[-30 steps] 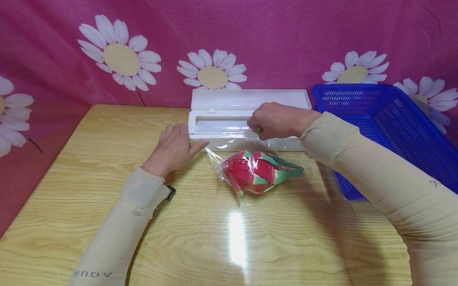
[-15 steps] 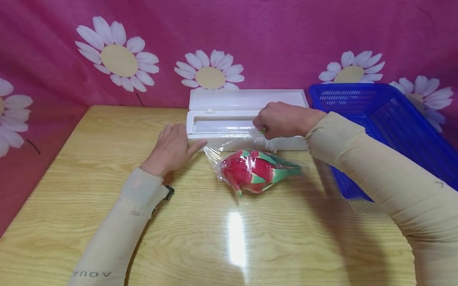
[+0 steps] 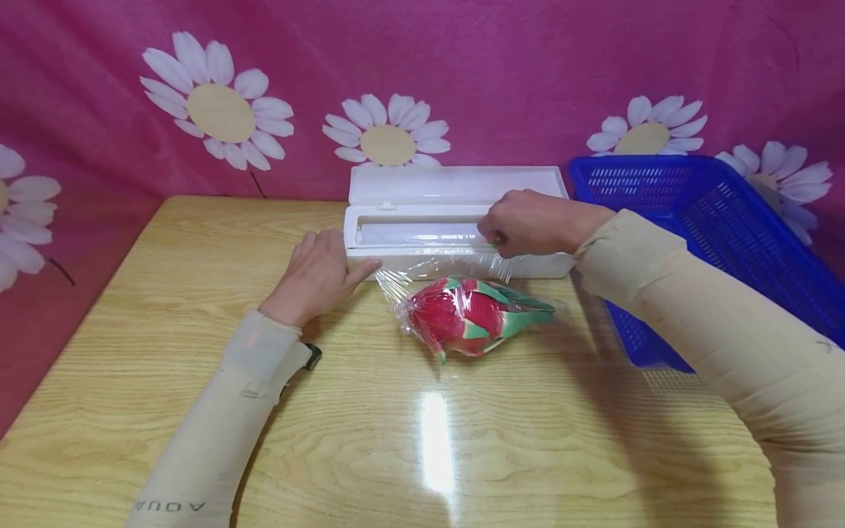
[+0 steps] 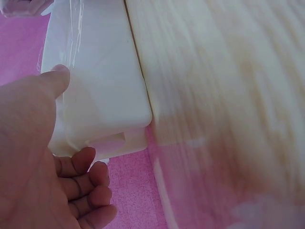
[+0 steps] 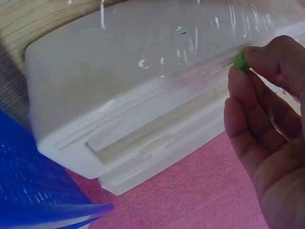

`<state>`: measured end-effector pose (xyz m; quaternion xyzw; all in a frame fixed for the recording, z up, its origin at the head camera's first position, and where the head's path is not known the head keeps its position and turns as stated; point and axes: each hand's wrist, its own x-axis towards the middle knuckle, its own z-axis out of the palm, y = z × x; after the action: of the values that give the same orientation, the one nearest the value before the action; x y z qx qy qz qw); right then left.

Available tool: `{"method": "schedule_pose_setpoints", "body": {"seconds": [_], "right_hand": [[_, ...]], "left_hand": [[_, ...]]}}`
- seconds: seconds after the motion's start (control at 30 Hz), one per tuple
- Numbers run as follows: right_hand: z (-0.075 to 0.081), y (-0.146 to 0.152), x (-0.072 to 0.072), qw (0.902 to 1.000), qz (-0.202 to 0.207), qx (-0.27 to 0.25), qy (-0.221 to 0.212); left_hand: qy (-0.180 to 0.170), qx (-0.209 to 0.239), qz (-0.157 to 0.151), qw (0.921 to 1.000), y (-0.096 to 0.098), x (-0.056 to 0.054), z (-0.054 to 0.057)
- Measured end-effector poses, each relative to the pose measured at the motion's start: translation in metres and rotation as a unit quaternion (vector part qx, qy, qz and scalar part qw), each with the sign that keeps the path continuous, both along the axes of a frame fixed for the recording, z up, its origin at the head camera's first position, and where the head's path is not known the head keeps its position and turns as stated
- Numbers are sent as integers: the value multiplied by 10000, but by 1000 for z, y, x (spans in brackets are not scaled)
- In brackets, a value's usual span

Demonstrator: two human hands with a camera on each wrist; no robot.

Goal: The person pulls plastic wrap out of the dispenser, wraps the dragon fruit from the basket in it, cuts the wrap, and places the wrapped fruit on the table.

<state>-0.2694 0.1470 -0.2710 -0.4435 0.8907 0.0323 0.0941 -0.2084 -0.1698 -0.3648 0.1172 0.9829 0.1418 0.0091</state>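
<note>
A white cling film dispenser (image 3: 429,210) lies across the back of the table with its lid raised. At its left end my left hand (image 3: 313,277) holds it, thumb on the front face; the left wrist view shows the fingers curled by the end wall. My right hand (image 3: 538,224) pinches a small green slider (image 5: 241,62) on the dispenser's front edge, right of the middle. Clear cling film (image 3: 394,286) stretches from this edge to a red and green dragon fruit (image 3: 455,317), which lies wrapped in front of the box. The slider is mostly hidden in the head view.
A blue plastic basket (image 3: 719,227) stands at the right, close to the dispenser's right end and partly behind my right forearm. Behind the wooden table (image 3: 350,433) hangs a pink cloth (image 3: 502,81) with white flowers.
My right hand has slid to the right along the dispenser's front edge with the green slider. The left hand keeps its hold, and the dragon fruit lies in the same place.
</note>
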Motion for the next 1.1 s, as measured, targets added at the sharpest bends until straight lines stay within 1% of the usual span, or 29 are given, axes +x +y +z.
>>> {"method": "schedule_pose_setpoints", "body": {"seconds": [0.3, 0.57, 1.1], "right_hand": [[-1, 9, 1, 9999, -64, 34, 114], [-1, 18, 1, 9998, -27, -126, 142], [0, 28, 3, 9998, -107, -102, 159]], "left_hand": [[9, -15, -18, 10000, 1, 0, -1], [23, -29, -20, 10000, 1, 0, 0], [34, -62, -20, 10000, 1, 0, 1]]}}
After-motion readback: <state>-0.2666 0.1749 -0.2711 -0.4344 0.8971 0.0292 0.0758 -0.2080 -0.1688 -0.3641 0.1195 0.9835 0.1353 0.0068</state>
